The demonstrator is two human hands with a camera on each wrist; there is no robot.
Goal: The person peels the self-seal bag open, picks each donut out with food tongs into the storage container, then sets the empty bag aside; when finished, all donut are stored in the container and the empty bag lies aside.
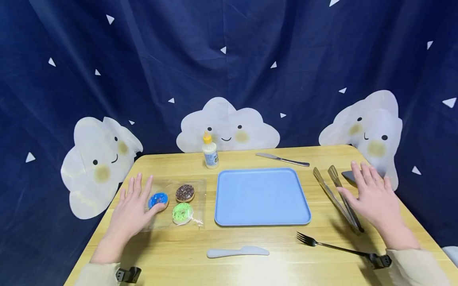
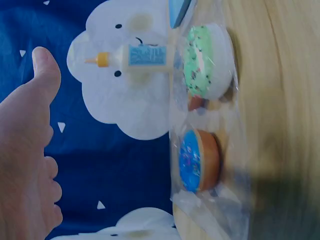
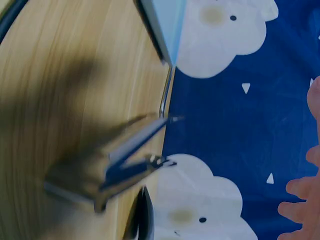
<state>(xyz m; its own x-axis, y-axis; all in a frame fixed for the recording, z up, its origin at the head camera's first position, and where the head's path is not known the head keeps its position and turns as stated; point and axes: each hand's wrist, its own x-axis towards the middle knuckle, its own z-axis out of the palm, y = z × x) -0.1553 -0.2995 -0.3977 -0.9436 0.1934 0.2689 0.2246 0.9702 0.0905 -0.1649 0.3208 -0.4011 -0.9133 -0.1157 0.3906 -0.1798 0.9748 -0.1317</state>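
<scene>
My left hand (image 1: pixel 130 212) hovers palm down with its fingers spread, holding nothing. Beside it lies a clear plastic bag (image 1: pixel 200 198) with a blue doughnut (image 1: pixel 158 200), a chocolate doughnut (image 1: pixel 185 193) and a green doughnut (image 1: pixel 182 213). In the left wrist view the hand (image 2: pixel 27 150) is well apart from the blue doughnut (image 2: pixel 192 160). On the right, my right hand (image 1: pixel 375 198) is also spread and holds nothing. Nearest to it are metal tongs (image 1: pixel 340 198) and a dark grey object (image 1: pixel 348 177) partly hidden behind the fingers. The right wrist view shows the tongs (image 3: pixel 130 150) below that hand.
A blue tray (image 1: pixel 262 196) lies mid-table. Behind it are a glue bottle (image 1: pixel 210 153), standing upright, and a metal table knife (image 1: pixel 282 159). Toward the front lie a pale plastic knife (image 1: pixel 237 252) and a black fork (image 1: pixel 332 246). A dark blue curtain (image 1: pixel 161 59) hangs behind the table.
</scene>
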